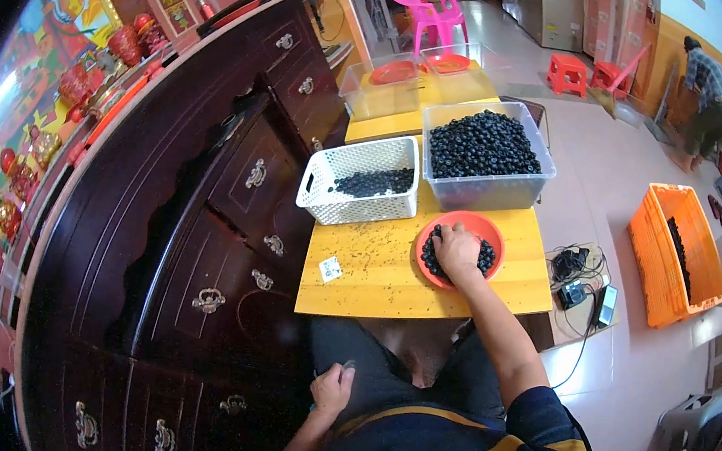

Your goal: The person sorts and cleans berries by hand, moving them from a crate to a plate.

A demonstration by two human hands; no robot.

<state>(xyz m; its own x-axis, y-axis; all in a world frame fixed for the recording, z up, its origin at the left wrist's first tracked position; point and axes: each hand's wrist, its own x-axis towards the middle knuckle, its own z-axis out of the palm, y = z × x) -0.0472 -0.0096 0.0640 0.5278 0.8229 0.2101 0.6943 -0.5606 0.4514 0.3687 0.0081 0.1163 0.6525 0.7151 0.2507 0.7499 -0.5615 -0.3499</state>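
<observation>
My right hand (457, 251) reaches into a round red plate (501, 237), its fingers bent down among blue-black round pieces (486, 258) that look like blueberries. Its fingertips are partly hidden there. Beyond the plate stands a clear plastic bin (492, 193) heaped with the same kind of round pieces (484, 146). To its left, a white perforated basket (354, 212) holds a thinner layer of dark pieces (374, 182). My left hand (330, 390) rests by my left thigh, fingers curled closed; a small greyish spot shows at the fingertips, too small to name.
Brown crumbs and a white printed card (330, 269) lie on the yellow table (354, 291). A dark wooden cabinet (201, 235) blocks the left side. On the right floor are an orange crate (655, 292) and cabled devices (579, 288). Another person (711, 95) bends over at far right.
</observation>
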